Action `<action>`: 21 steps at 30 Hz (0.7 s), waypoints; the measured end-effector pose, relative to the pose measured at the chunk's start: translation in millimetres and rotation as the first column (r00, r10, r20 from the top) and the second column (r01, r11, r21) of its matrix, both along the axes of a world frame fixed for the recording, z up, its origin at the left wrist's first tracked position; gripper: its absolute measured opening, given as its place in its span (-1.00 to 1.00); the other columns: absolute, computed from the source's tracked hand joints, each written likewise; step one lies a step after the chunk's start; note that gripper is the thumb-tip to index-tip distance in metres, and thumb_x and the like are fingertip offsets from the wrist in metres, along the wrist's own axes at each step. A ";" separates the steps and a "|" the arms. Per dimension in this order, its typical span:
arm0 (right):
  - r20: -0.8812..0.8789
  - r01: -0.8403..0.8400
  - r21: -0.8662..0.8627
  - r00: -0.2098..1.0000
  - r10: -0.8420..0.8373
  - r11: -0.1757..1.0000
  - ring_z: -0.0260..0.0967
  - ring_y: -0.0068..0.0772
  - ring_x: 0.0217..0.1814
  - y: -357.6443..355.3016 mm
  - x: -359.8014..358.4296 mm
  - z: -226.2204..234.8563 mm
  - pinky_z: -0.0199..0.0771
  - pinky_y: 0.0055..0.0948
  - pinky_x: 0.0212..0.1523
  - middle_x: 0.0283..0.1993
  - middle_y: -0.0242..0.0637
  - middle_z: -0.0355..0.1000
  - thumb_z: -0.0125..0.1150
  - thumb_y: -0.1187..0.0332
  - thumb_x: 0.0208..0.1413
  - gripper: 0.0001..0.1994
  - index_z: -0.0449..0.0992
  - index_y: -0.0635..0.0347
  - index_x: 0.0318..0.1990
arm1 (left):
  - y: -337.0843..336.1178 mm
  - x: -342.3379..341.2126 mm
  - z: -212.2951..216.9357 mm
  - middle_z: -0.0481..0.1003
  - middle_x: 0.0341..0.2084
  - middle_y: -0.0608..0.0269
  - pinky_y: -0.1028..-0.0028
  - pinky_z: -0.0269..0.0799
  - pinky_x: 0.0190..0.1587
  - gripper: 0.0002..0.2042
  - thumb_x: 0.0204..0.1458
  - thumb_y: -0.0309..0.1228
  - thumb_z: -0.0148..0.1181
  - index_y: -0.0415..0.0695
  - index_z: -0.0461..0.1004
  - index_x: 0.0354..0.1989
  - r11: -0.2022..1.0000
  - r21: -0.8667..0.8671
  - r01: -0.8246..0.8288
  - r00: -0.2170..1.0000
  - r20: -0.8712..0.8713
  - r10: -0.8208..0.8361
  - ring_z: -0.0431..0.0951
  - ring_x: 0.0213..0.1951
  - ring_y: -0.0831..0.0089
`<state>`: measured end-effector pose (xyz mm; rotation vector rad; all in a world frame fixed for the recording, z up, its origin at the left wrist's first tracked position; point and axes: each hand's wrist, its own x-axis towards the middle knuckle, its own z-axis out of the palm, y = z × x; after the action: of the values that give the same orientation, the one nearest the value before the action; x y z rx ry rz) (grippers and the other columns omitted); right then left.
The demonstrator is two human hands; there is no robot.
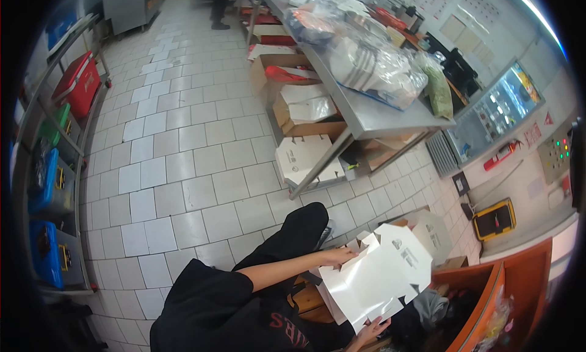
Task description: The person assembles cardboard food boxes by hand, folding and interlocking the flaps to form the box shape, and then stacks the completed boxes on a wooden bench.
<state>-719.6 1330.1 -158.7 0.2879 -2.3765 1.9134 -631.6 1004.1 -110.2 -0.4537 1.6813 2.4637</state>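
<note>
A large white cardboard box blank (378, 276), with cut corners and small folded tabs, lies tilted over my lap between my hands. My left hand (342, 256) is closed around its near left edge, by the folded tabs. At the bottom edge, my right hand (372, 332) grips the same blank; part of that hand is hidden. Behind the blank's far right side, another white printed cardboard piece (430, 233) shows in part.
An orange cabinet (488, 309) with dark clothes stands to my right. Ahead is a steel table (378, 123) loaded with plastic-wrapped packs; a stack of white box blanks (308, 160) sits beneath. A rack with blue bins (46, 254) lines the left. Another person's leg (221, 7) shows far off.
</note>
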 end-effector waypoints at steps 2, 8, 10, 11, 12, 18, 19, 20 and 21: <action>0.092 -0.004 -0.060 0.996 0.010 0.998 0.31 -0.39 -0.25 -7.2 9.3 8.6 0.33 -0.59 -0.53 0.00 -0.15 0.21 -0.12 0.30 0.16 -0.60 0.03 0.14 0.13 | -4.1 -2.2 -4.2 0.22 -0.15 0.17 0.47 0.23 -0.12 -0.45 0.08 0.05 -0.23 -0.24 0.21 -0.02 0.996 -0.091 0.025 0.999 -0.034 -0.028 0.26 -0.09 0.38; 0.205 0.055 -0.005 0.977 -0.052 0.998 0.29 -0.47 -0.24 -5.1 11.0 -1.6 0.38 -0.62 -0.51 0.03 -0.13 0.18 -0.08 0.36 0.14 -0.59 0.05 0.31 0.11 | -2.7 -15.9 -21.3 0.07 0.11 0.00 0.39 0.21 0.04 -0.23 0.00 -0.07 0.04 -0.39 -0.15 0.18 0.997 0.002 0.081 0.996 0.036 -0.082 0.19 0.08 0.36; 0.276 0.099 -0.002 0.956 -0.094 0.995 0.27 -0.61 -0.44 8.2 9.9 -10.7 0.30 -0.66 -0.62 -0.13 -0.20 0.30 -0.02 0.42 0.11 -0.58 0.09 0.30 0.10 | 5.0 -24.7 -27.1 0.32 -0.07 -0.02 0.50 0.30 -0.09 -0.32 -0.01 -0.11 0.05 -0.33 -0.03 0.15 0.998 -0.026 0.049 0.983 0.181 -0.043 0.36 -0.06 0.37; 0.240 0.103 -0.037 0.967 -0.091 0.994 0.25 -0.66 -0.51 -2.0 15.4 6.7 0.28 -0.69 -0.64 -0.19 -0.23 0.34 0.01 0.44 0.09 -0.62 0.16 0.32 0.06 | 5.2 -28.5 -66.1 0.33 -0.10 -0.08 0.49 0.34 -0.14 -0.36 0.00 -0.14 0.06 -0.35 0.03 0.12 0.964 -0.261 0.040 0.985 0.170 0.005 0.39 -0.09 0.36; 0.156 0.142 -0.036 0.979 -0.135 0.989 0.25 -0.66 -0.53 -0.6 16.0 10.0 0.27 -0.70 -0.65 -0.22 -0.24 0.35 0.01 0.44 0.09 -0.65 0.19 0.33 0.03 | 15.2 -29.0 -64.5 0.32 -0.10 -0.08 0.45 0.36 -0.16 -0.39 -0.03 -0.20 0.11 -0.34 0.06 0.09 0.959 -0.270 -0.085 0.982 0.141 0.127 0.41 -0.14 0.31; 0.128 0.206 -0.065 0.972 -0.196 0.976 0.26 -0.67 -0.54 -0.3 25.4 23.4 0.28 -0.71 -0.64 -0.28 -0.28 0.38 0.02 0.44 0.09 -0.71 0.26 0.37 -0.04 | 30.3 -15.3 -84.5 0.35 -0.20 0.05 0.57 0.41 -0.38 -0.48 -0.10 -0.39 0.19 -0.26 0.14 0.03 0.861 -0.471 -0.195 0.979 -0.149 0.140 0.48 -0.38 0.41; 0.135 0.249 -0.098 0.963 -0.235 0.964 0.23 -0.67 -0.62 0.0 25.9 21.3 0.27 -0.70 -0.66 -0.34 -0.27 0.39 0.02 0.45 0.08 -0.69 0.25 0.39 -0.03 | 31.1 -16.0 -81.8 0.35 -0.20 0.05 0.57 0.41 -0.38 -0.48 -0.10 -0.39 0.19 -0.26 0.14 0.03 0.861 -0.476 -0.177 0.982 -0.138 0.125 0.48 -0.38 0.41; 0.147 0.262 -0.099 0.958 -0.246 0.960 0.23 -0.67 -0.62 3.4 24.4 12.2 0.27 -0.70 -0.66 -0.34 -0.27 0.39 0.02 0.45 0.08 -0.69 0.25 0.39 -0.03 | 31.4 -17.0 -79.5 0.39 -0.34 0.12 0.60 0.39 -0.42 -0.56 -0.11 -0.39 0.20 -0.26 0.22 -0.06 0.876 -0.442 -0.192 0.981 -0.100 0.165 0.46 -0.44 0.49; 0.251 0.241 -0.102 0.945 -0.210 0.965 0.25 -0.66 -0.63 5.3 22.4 2.5 0.28 -0.70 -0.66 -0.36 -0.28 0.40 0.01 0.45 0.09 -0.68 0.23 0.39 -0.02 | 31.2 -16.3 -79.9 0.43 -0.47 0.19 0.63 0.36 -0.46 -0.63 -0.11 -0.40 0.21 -0.27 0.29 -0.14 0.889 -0.407 -0.211 0.977 -0.059 0.205 0.44 -0.50 0.58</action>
<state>-697.2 1335.4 -156.2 -0.2289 -2.2825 2.0801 -647.8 1035.4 -190.0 -0.6967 2.2781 2.2345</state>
